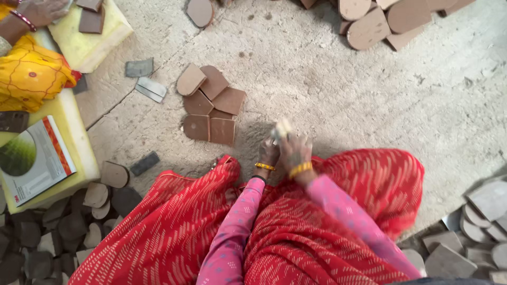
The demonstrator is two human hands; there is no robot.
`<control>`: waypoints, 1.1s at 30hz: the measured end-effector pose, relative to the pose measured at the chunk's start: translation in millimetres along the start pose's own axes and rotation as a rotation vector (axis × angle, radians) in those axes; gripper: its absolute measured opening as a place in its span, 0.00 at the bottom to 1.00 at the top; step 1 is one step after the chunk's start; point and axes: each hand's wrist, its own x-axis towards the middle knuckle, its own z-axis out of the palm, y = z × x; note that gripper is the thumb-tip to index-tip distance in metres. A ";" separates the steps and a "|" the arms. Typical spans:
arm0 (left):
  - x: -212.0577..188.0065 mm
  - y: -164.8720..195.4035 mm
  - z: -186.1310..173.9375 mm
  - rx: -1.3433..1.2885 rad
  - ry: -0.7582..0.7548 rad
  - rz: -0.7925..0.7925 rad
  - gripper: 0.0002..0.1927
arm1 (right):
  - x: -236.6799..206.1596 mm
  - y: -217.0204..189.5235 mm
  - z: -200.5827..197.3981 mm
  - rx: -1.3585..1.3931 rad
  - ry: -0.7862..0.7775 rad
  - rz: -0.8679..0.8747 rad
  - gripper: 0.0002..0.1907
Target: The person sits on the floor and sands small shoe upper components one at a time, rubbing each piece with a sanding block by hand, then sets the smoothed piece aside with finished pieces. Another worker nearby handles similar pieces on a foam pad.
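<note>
My left hand (pixel 268 154) and my right hand (pixel 296 150) are pressed together just above my lap, over the concrete floor (pixel 338 95). They hold a small pale piece (pixel 282 128) between them; it is blurred, and its exact shape cannot be made out. Both wrists carry yellow bangles, and my sleeves are pink. A little cluster of brown, heel-shaped flat pieces (pixel 208 105) lies on the floor just left of my hands.
Red patterned cloth (pixel 317 232) covers my lap. Dark grey pieces (pixel 47 232) are heaped at lower left, grey ones (pixel 475 227) at lower right, brown ones (pixel 380 18) at top. A yellow foam block (pixel 79 153) carries a booklet (pixel 34 158). Another person's hand (pixel 37 10) is top left.
</note>
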 end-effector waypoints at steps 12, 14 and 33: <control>8.0 12.8 -54.5 -0.076 -0.392 0.017 0.29 | 57.7 32.5 38.2 0.259 -0.342 0.132 0.15; 15.7 17.8 -50.7 0.241 -0.355 -0.216 0.32 | 53.6 20.7 25.8 0.267 -0.292 0.095 0.19; -19.2 3.2 -42.3 0.269 0.117 0.096 0.14 | 47.7 19.8 45.3 0.252 -0.261 -0.042 0.22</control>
